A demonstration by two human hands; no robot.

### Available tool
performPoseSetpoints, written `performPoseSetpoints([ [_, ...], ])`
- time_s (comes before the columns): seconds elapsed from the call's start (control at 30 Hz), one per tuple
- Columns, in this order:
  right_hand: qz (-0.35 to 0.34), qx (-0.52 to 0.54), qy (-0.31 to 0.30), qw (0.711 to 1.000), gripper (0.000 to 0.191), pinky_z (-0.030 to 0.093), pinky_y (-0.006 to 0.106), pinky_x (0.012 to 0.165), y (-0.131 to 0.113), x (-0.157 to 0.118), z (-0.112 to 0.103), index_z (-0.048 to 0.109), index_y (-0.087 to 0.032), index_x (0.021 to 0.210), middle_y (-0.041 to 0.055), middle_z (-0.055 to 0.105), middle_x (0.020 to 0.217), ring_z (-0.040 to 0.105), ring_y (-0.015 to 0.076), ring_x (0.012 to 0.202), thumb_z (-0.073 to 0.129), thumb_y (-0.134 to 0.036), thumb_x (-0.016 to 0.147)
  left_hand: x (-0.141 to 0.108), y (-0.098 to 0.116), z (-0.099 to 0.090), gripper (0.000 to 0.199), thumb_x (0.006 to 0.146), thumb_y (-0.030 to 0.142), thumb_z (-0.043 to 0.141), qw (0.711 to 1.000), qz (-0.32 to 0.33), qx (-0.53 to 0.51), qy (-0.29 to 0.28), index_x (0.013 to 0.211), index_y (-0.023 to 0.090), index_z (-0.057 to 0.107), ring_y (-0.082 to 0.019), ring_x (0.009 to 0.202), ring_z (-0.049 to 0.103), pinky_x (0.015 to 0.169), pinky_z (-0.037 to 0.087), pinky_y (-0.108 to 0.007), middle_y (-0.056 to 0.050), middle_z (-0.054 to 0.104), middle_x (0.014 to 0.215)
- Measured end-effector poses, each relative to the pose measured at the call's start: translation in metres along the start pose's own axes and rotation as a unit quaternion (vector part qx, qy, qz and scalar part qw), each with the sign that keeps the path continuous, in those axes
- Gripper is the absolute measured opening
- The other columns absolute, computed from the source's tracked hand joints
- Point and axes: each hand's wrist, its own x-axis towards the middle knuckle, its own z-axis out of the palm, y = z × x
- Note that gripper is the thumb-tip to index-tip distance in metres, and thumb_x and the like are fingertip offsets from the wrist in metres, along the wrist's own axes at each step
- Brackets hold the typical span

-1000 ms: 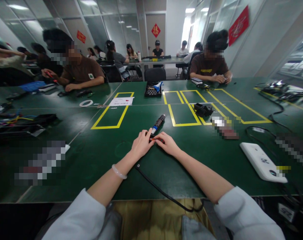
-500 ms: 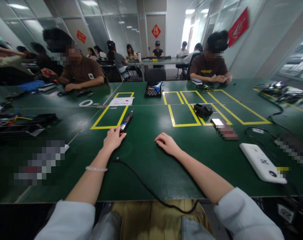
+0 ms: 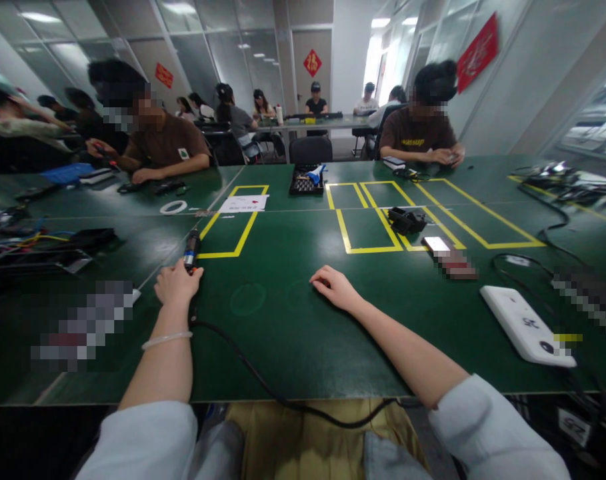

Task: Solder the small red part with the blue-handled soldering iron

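Note:
My left hand point(image 3: 179, 283) is closed round a dark electric screwdriver point(image 3: 191, 248) with a blue band, low over the green table at the left. The tool points away from me, and its tip lies beside a yellow tape outline. A black cable point(image 3: 263, 375) runs from near that hand down over the table's front edge. On the table near the middle, my right hand point(image 3: 333, 287) rests with its fingers curled in and nothing visible in them.
Beyond my right hand lie a black plastic part point(image 3: 407, 220) and a phone point(image 3: 449, 257). A white case point(image 3: 525, 325) sits farther right. A black tray point(image 3: 305, 180) with a blue item stands at the back. Two people sit across the green table point(image 3: 283, 333).
My left hand has slid to the left with the screwdriver, and the cable has followed. The screwdriver now points more straight ahead. My right hand has stayed in place.

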Motion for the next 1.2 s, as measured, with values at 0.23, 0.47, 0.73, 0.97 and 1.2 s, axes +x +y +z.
performPoseSetpoints([
  [0.23,-0.002,-0.002,-0.003,1.000,0.014,0.044,0.025,0.071,0.001,0.000,0.000,0.068,-0.018,0.092,0.0034,0.059,0.091,0.054,0.0117,0.073,0.054,-0.016,0.089,-0.007,0.004,-0.002,0.050,0.081,0.050,0.055,0.996,-0.015,-0.075,0.043,0.114,0.013,0.057,-0.042,0.107,0.057,0.084,0.044,-0.051,-0.025,0.058,0.117],
  [0.47,0.005,0.000,-0.006,1.000,0.014,0.044,0.025,0.070,-0.001,0.001,0.000,0.068,-0.018,0.091,0.0032,0.059,0.089,0.055,0.0116,0.072,0.055,-0.016,0.088,-0.021,0.024,-0.009,0.033,0.089,0.041,0.044,0.968,0.063,-0.219,0.103,0.103,0.014,0.057,-0.034,0.107,0.059,0.090,0.043,-0.051,-0.015,0.062,0.109],
  [0.73,0.025,0.073,0.005,0.997,0.020,0.044,0.025,0.069,0.001,0.001,0.002,0.063,-0.018,0.106,0.0010,0.062,0.083,0.055,0.0118,0.071,0.055,-0.024,0.089,-0.086,0.131,-0.001,0.045,0.080,0.050,0.058,0.831,0.251,-0.437,-0.236,0.105,0.013,0.065,-0.017,0.079,0.064,0.064,0.047,-0.027,-0.009,0.070,0.097],
  [0.97,0.040,0.143,-0.026,0.989,0.024,0.042,0.023,0.064,-0.003,0.001,0.000,0.061,-0.017,0.099,-0.0015,0.061,0.074,0.053,0.0105,0.064,0.058,-0.038,0.087,-0.129,0.181,0.003,0.055,0.077,0.042,0.066,0.715,0.299,-0.470,-0.422,0.125,0.015,0.058,-0.014,0.075,0.059,0.063,0.043,-0.026,-0.006,0.067,0.089],
  [1.2,0.062,0.193,-0.020,0.979,0.022,0.043,0.023,0.062,0.006,0.003,0.005,0.059,-0.017,0.094,-0.0022,0.059,0.071,0.052,0.0106,0.063,0.059,-0.038,0.086,-0.131,0.180,0.014,0.044,0.079,0.045,0.064,0.707,0.220,-0.522,-0.423,0.110,0.014,0.057,-0.013,0.074,0.060,0.060,0.043,-0.023,-0.006,0.064,0.086],
])
